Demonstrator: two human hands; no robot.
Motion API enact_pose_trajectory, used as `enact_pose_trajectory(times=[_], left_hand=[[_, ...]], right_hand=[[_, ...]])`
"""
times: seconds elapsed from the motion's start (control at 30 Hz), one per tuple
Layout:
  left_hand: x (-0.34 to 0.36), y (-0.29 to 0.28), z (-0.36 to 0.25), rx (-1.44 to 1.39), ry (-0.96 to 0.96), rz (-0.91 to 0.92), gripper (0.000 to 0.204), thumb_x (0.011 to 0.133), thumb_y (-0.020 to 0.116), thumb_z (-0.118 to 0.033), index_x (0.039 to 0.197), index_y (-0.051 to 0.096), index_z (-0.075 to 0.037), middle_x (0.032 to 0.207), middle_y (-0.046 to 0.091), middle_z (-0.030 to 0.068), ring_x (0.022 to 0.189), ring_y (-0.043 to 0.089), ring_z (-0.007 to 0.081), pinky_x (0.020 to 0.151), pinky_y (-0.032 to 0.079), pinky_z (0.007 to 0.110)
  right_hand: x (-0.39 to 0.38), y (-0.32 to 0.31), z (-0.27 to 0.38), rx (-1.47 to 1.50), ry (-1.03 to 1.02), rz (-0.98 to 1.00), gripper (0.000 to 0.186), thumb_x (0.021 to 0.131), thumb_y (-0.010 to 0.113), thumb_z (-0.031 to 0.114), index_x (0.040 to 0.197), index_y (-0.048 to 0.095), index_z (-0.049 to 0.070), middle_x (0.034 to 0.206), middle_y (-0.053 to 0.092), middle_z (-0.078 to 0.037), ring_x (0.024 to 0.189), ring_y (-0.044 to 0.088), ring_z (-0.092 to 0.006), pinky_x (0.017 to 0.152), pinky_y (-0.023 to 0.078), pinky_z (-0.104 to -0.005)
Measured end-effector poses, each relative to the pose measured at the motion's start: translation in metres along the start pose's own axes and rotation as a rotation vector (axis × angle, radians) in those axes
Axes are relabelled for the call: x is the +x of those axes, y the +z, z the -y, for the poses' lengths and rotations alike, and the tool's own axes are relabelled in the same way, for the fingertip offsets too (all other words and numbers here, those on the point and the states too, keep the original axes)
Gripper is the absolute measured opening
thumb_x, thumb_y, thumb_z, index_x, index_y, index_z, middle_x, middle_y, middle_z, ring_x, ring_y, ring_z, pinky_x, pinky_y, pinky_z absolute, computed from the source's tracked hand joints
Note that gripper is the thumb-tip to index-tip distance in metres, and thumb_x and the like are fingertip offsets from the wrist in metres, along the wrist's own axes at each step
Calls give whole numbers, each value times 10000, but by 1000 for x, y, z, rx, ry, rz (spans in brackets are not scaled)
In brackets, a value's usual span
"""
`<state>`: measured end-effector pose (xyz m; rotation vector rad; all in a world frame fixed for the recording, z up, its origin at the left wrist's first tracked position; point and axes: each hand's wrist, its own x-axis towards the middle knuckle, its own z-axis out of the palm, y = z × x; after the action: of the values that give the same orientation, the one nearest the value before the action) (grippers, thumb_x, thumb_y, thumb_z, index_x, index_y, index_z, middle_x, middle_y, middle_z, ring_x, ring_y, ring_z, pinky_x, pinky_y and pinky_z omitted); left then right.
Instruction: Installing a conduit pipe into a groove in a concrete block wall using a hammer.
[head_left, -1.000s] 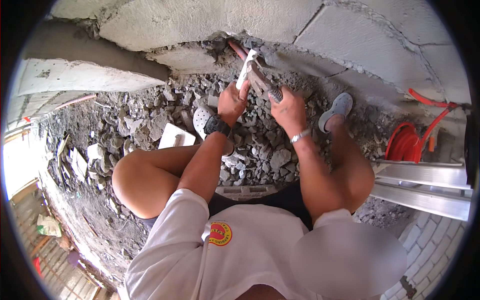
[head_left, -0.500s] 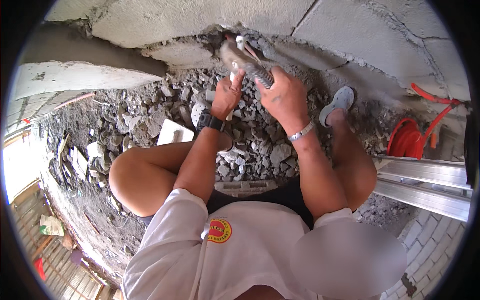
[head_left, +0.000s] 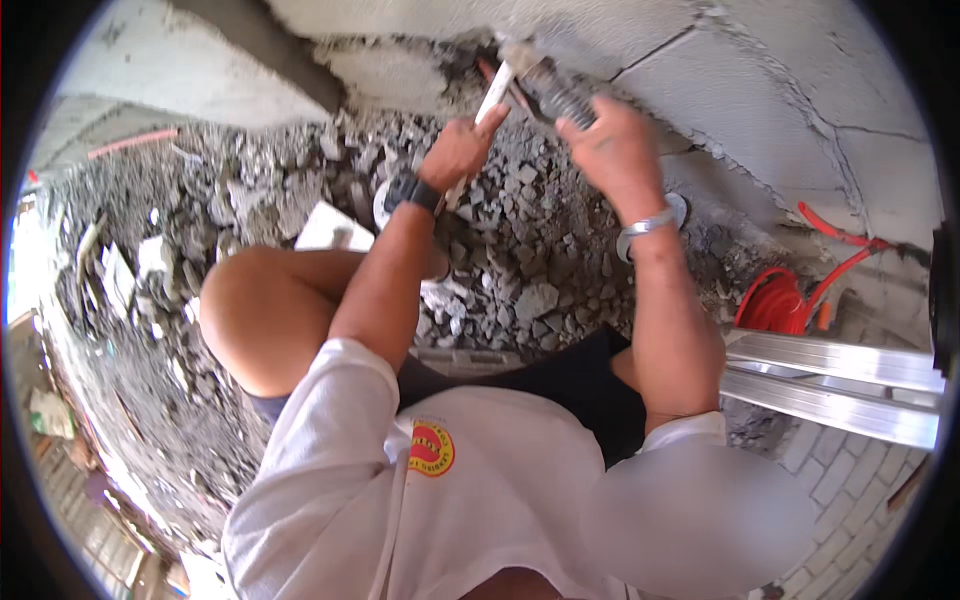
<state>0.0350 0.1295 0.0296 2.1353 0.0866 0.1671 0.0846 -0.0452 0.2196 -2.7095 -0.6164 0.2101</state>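
Observation:
My left hand [head_left: 460, 152] grips a slim white pipe [head_left: 494, 94] that slants up toward a broken gap [head_left: 462, 68] at the foot of the concrete wall. To its right my right hand [head_left: 618, 150] is closed round a grey, ribbed tool [head_left: 568, 102]. The tool's pale brown end [head_left: 522, 56] lies at the pipe's upper tip; motion blur hides its exact kind and whether the two touch. Beside the pipe, a thin reddish tube [head_left: 487, 69] shows in the gap.
Broken stones [head_left: 538, 300] cover the ground between my legs, with a white slab [head_left: 335, 228] at the left. On the right lie an aluminium ladder [head_left: 830, 360] and a coiled red hose [head_left: 770, 300]. A concrete ledge [head_left: 200, 65] juts out at the upper left.
My right hand and the ribbed tool have moved up and right, away from my left hand. My left hand keeps its hold on the white pipe. The whole view has shifted somewhat.

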Motion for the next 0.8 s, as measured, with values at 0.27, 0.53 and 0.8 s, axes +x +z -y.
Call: enact_pose_trajectory(times=[0.27,0.53,0.8], left_hand=[[5,-30,-38,-383,-483,118,710,817,480,-713,562,500,-50,464,461,25,375,463,118,378,378,275],[3,-32,-45,-355,-447,154,783,793,424,-772,485,462,-53,415,412,42,377,463,166,400,384,326],[7,-23,-36,-419,-454,125,768,794,418,-773,481,443,-72,420,417,36,377,460,150,387,375,324]], right_hand=[[13,-25,52,334,-656,-601,238,737,742,177,751,559,26,643,591,-166,561,601,-330,494,457,-337],[20,-30,22,-133,-87,-56,374,787,677,382,838,617,16,627,585,-126,575,564,-205,574,452,-347],[28,-1,24,2,-541,-500,333,781,684,342,873,630,26,734,637,-184,682,624,-377,615,500,-406]])
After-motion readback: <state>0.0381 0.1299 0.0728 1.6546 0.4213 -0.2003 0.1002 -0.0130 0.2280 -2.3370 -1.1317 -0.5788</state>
